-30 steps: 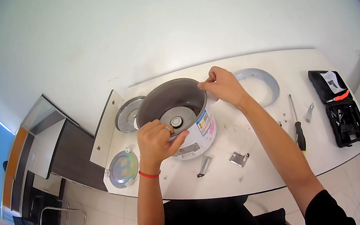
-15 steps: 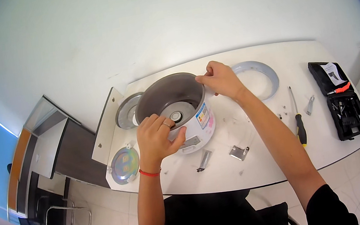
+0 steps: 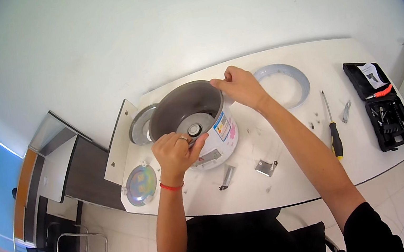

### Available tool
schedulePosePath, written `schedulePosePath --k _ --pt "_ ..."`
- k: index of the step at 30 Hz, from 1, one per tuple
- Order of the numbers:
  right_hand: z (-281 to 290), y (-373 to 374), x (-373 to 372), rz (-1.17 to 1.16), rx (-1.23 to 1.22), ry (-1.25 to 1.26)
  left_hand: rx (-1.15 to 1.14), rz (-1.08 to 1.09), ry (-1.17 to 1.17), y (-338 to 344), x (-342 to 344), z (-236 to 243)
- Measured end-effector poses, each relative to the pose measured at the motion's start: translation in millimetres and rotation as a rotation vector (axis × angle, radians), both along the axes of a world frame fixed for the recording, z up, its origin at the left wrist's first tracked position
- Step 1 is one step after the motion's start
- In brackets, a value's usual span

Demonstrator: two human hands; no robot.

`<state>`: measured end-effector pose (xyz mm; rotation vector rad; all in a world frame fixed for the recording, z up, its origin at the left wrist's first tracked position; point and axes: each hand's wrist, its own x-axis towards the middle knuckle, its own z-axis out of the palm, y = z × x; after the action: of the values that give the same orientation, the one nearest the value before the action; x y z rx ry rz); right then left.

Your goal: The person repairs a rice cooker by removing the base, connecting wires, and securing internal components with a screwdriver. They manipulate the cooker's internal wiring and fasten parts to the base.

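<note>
A white rice cooker body [image 3: 228,145] with a grey inner shell [image 3: 177,107] stands on the table, its lid off. Down in the shell a round metal heating plate [image 3: 199,124] shows its dark centre. My left hand [image 3: 177,154] is closed over the near-left rim, thumb pointing right; its fingertips are hidden inside. On the far-right rim, my right hand [image 3: 241,87] pinches the edge between thumb and fingers. In front of the cooker lie a narrow metal bracket [image 3: 227,176] and a small metal plate piece [image 3: 265,167].
A pale ring [image 3: 295,72] lies right of the cooker. Farther right are a screwdriver [image 3: 336,138], a small clear-and-metal piece [image 3: 346,111], several screws and an open black tool case [image 3: 390,118]. Round metal lid parts [image 3: 139,128] and a shiny disc [image 3: 141,185] lie left.
The view has shifted slightly. The cooker has turned or tilted a little to the left, with both hands still on its rim.
</note>
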<state>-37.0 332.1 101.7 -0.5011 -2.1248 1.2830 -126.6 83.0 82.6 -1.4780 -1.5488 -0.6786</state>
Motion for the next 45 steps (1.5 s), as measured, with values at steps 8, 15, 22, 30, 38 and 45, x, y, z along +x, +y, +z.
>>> schedulePosePath --k 8,15,22,30,38,45 --pt "-4 1 0 0.079 -0.110 0.090 -0.021 -0.017 -0.037 -2 2 3" --pt "5 2 6 0.117 -0.166 0.011 -0.004 0.005 -0.043 -1 10 2" --pt "-1 12 3 0.258 -0.349 0.099 0.042 0.007 -0.030 3 1 0" --pt "31 3 27 0.489 -0.470 0.344 0.625 0.123 -0.806 -31 -46 6" --pt "-2 7 4 0.618 -0.459 0.282 0.934 -0.641 -1.674 -31 -42 16" --pt "-15 -12 0 0.710 -0.632 0.148 0.744 -1.012 -1.976 -27 -65 -57"
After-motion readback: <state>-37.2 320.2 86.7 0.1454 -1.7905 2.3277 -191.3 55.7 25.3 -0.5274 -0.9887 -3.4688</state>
